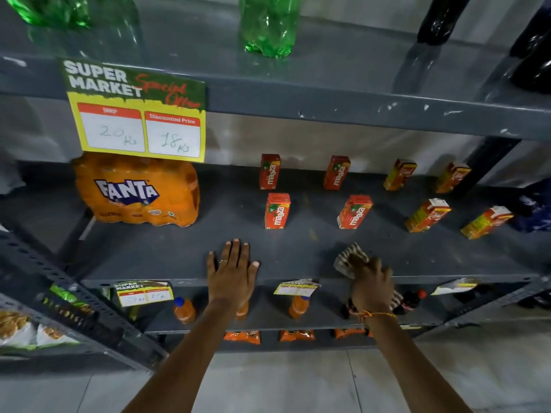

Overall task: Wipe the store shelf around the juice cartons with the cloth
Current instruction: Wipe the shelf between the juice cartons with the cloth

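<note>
Eight upright juice cartons (277, 210), crumpled striped cloth (347, 259)

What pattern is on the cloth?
Striped, dark and pale; the cloth under the right hand, head view.

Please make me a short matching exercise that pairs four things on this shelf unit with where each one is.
Things:
1. cloth
2. left hand
3. Fanta pack
4. green bottle

Places:
A. on the shelf above the juice cartons
B. flat on the shelf's front edge, holding nothing
C. under the price sign, at the left of the carton shelf
D. gripped in the right hand

Pairs: 1-D, 2-B, 3-C, 4-A
</note>
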Available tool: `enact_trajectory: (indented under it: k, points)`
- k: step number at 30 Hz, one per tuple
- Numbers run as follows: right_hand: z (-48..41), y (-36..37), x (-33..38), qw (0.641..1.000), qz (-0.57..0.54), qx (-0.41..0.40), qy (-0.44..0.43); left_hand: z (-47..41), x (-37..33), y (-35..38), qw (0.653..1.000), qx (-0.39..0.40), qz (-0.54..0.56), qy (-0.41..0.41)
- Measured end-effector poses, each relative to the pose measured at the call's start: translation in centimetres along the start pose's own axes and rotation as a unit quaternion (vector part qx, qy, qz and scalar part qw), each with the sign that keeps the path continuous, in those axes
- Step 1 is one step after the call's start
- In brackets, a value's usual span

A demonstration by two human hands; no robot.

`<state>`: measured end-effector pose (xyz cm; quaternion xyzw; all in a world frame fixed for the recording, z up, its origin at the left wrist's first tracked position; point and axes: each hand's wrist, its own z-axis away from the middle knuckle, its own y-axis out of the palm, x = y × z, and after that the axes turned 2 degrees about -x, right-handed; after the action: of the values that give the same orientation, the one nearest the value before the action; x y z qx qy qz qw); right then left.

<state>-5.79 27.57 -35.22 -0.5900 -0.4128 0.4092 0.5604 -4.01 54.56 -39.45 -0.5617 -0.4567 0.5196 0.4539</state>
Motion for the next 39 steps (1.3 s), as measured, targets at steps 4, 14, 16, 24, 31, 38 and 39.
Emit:
enact_trajectory:
  k: [4, 14, 16, 24, 31, 38, 39]
  points:
    - [1.1, -1.0, 5.8, 0.989, -0.073, -0.018, -0.130, 0.0, -0.8, 0.0, 1.000, 0.000, 0.004, -0.002]
    - [-2.7, -0.4, 2.3, 0.994, -0.066, 0.070, -0.047, -0.4, -4.5, 1.4, 0.995, 0.019, 0.021, 0.093]
    - [-3.0, -0.4, -0.6, 0.994, -0.092, 0.062, 0.021, -0.5, -6.8, 1.4, 0.991, 0.009, 0.039, 0.126]
    - [-2.5, -1.8, -0.8, 0.988, -0.149, 0.039, -0.024, -2.1, -16.4, 1.8, 0.995, 0.030, 0.068, 0.063]
    - [-7.1, -1.7, -7.2, 0.981, -0.146, 0.103, -0.070, -3.0, -21.5, 3.5, 0.997, 0.007, 0.071, -0.035]
    - [-8.0, -2.4, -14.5, 0.967, -0.194, 0.149, 0.069, -2.3, -23.2, 3.9, 0.997, -0.038, 0.049, -0.037]
    - [-7.8, -2.6, -13.4, 0.972, -0.198, 0.121, 0.041, -2.3, -23.2, 3.9, 0.998, -0.035, 0.046, -0.036]
